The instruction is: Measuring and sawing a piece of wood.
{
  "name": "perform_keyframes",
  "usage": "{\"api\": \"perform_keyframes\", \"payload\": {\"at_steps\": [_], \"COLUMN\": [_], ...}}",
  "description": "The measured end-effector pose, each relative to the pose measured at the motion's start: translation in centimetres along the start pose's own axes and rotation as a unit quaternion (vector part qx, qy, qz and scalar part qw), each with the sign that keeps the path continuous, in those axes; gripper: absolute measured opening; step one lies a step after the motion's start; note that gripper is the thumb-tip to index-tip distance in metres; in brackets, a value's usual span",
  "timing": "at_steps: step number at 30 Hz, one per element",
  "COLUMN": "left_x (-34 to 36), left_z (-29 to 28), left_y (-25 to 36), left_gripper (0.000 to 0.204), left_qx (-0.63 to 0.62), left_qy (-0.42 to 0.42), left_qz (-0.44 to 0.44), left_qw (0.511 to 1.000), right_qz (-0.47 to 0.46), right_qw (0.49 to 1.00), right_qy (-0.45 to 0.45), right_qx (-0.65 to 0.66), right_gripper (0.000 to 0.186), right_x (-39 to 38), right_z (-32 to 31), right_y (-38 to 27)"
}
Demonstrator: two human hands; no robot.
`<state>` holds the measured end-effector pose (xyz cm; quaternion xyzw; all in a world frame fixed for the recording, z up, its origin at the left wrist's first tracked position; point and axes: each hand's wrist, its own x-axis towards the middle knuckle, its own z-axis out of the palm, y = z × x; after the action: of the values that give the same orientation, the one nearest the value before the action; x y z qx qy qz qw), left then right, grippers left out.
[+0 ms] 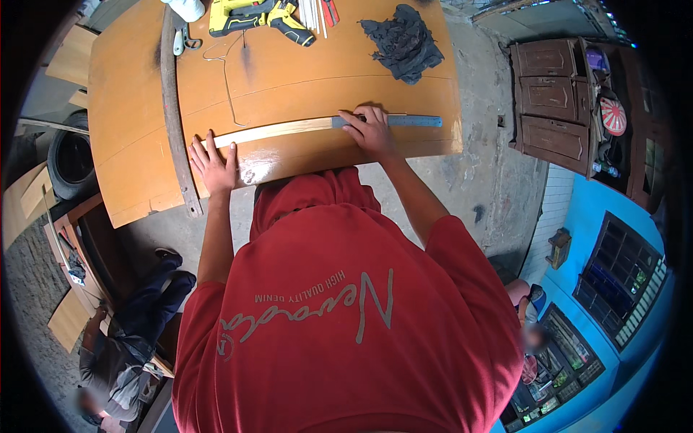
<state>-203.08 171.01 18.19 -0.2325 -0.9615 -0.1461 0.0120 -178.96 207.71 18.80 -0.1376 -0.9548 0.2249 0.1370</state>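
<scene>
A pale, narrow wooden strip (278, 130) lies across the near part of an orange-brown wooden tabletop (303, 86). My left hand (216, 170) rests at its left end, fingers spread and nothing gripped. At the strip's right end, my right hand (372, 135) bends its fingers over a metal ruler (419, 121), thumb and forefinger pointing left. The ruler overlaps the strip's end and reaches right, past my hand. Part of the ruler is hidden under my fingers. A thin stick-like edge shows just beyond that hand; I cannot make out what it is.
Toward the far edge lie a yellow-black power tool (249, 18), scissors (189, 42), a bent wire (228, 79) and a crumpled black cloth (404, 43). A dark wooden bar (172, 108) crosses the tabletop at left. A person (133, 346) is at lower left; a brown cabinet (552, 101) stands right.
</scene>
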Motion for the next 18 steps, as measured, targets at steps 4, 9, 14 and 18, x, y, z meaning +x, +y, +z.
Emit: {"api": "perform_keyframes", "payload": {"at_steps": [4, 9, 14, 18], "left_x": [0.1, 0.0, 0.0, 0.1], "left_z": [0.0, -0.1, -0.2, 0.1], "left_y": [0.1, 0.3, 0.5, 0.3], "left_gripper": [0.081, 0.081, 0.081, 0.081], "left_qx": [0.004, 0.005, 0.005, 0.012], "left_qy": [0.008, 0.01, 0.01, 0.009], "left_qz": [0.006, 0.003, 0.003, 0.006], "left_qw": [1.0, 1.0, 1.0, 1.0], "right_qz": [-0.006, 0.001, -0.006, 0.009], "right_qw": [1.0, 0.999, 0.998, 0.996], "right_qy": [-0.005, 0.044, 0.06, 0.085], "right_qx": [-0.005, -0.002, 0.0, -0.028], "right_gripper": [0.042, 0.038, 0.033, 0.037], "right_x": [0.0, -0.2, -0.4, -0.9], "right_z": [0.2, 0.7, 0.6, 1.0], "right_y": [0.2, -0.1, -0.4, -1.3]}}
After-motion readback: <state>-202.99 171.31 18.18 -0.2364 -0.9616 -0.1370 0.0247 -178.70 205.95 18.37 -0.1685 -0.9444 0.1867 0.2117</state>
